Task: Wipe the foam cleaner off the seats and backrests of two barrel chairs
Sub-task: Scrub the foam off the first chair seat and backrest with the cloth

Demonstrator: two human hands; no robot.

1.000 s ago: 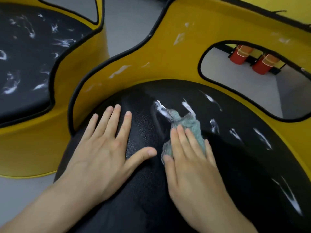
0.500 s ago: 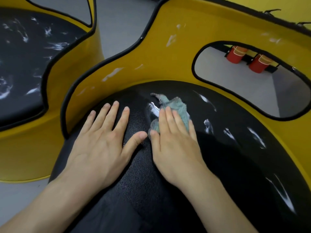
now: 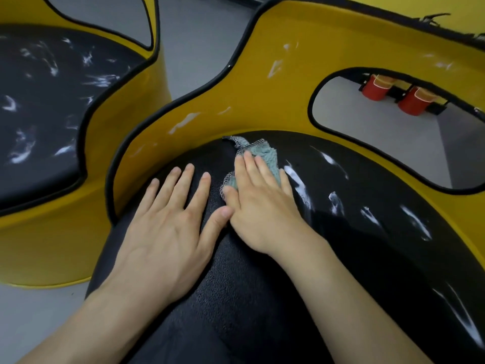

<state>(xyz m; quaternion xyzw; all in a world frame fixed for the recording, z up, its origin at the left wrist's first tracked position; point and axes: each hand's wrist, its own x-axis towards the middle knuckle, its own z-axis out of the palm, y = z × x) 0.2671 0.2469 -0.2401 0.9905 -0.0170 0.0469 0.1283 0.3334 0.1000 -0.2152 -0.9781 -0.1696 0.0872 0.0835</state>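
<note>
A yellow barrel chair with a black seat (image 3: 262, 298) fills the near view. White foam streaks (image 3: 299, 183) lie on the seat's right half, and more foam marks its yellow backrest (image 3: 275, 101). My right hand (image 3: 259, 200) presses a grey-green cloth (image 3: 262, 153) flat on the seat, close to the backrest, with straight fingers. My left hand (image 3: 168, 229) rests flat on the seat just left of it, thumb touching the right hand. A second yellow chair's black seat (image 3: 39, 114) at the left carries several foam streaks.
Grey floor (image 3: 199, 43) runs between the two chairs. Through the oval cut-out in the near backrest I see two red cylinders (image 3: 393, 95) standing on the floor. A yellow wall lies at the top right.
My right hand has slid the cloth away from me and leftward, up to the base of the backrest, clearing foam from the seat's middle. The left hand has stayed flat in place.
</note>
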